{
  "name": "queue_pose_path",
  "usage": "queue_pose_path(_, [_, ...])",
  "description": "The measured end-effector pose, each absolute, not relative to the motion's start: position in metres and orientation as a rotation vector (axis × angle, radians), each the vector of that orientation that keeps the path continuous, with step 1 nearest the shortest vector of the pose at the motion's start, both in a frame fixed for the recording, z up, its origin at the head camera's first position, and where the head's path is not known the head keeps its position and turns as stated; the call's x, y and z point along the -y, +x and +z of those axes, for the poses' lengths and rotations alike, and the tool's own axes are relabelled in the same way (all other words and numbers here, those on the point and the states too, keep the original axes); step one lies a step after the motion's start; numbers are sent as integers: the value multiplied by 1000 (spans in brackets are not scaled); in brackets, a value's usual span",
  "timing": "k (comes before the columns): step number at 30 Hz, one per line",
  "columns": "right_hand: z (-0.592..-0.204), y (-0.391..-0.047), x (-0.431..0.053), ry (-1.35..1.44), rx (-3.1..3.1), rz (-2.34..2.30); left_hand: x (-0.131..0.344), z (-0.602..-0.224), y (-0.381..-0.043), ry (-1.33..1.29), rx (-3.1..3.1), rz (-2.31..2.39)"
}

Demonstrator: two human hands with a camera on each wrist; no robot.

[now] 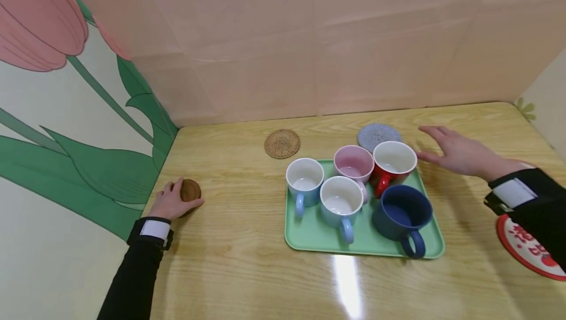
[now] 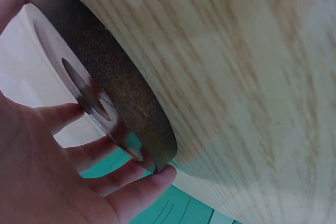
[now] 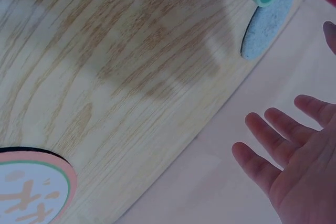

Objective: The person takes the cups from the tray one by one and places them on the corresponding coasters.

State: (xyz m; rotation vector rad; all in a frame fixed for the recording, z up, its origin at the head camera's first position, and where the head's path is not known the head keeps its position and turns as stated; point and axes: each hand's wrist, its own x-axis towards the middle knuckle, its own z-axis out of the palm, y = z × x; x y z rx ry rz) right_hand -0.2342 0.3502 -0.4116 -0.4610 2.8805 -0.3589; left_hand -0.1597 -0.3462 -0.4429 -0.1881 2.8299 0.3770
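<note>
At the table's left edge, my left hand grips a round dark wooden coaster between thumb and fingers. The left wrist view shows this coaster tilted, its lower edge close to the tabletop, with a ring-shaped recess in its face. My right hand hovers with fingers spread and nothing in them, just right of a red mug with a white inside. That mug stands at the back right of a green tray, beside a pink mug. Behind them lies a grey-blue round coaster.
Two light blue mugs and a large navy mug also stand on the tray, handles toward me. A woven brown coaster lies behind it. A red-rimmed printed round mat is partly under my right sleeve. A wall borders the table's back.
</note>
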Motion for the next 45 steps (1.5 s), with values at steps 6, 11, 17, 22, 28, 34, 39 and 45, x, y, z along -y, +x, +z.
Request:
queue_pose_path(6, [-410, -233, -349, -475, -2887, -353, 341, -441, -162, -200, -2845, 368])
queue_pose_path(11, [-408, -232, -348, -496, -2900, -356, 334, -443, -171, -171, -2882, 360])
queue_pose_path(17, [-406, -230, -345, -494, -2902, -351, 320, -444, -185, -142, -2897, 376])
queue_pose_path(22, [-407, -230, -344, -494, -2908, -354, 304, -442, -194, -122, -2896, 368])
queue_pose_path(28, [-408, -230, -346, -510, -2921, -363, 289, -443, -208, -88, -2896, 377])
queue_pose_path(34, [-409, -230, -347, -518, -2922, -357, 279, -449, -225, -85, -2911, 387])
queue_pose_path(39, [-410, -228, -347, -505, -2921, -335, 274, -450, -239, -88, -2909, 393])
queue_pose_path(45, [-410, -226, -348, -478, -2916, -323, 273, -450, -252, -86, -2893, 394])
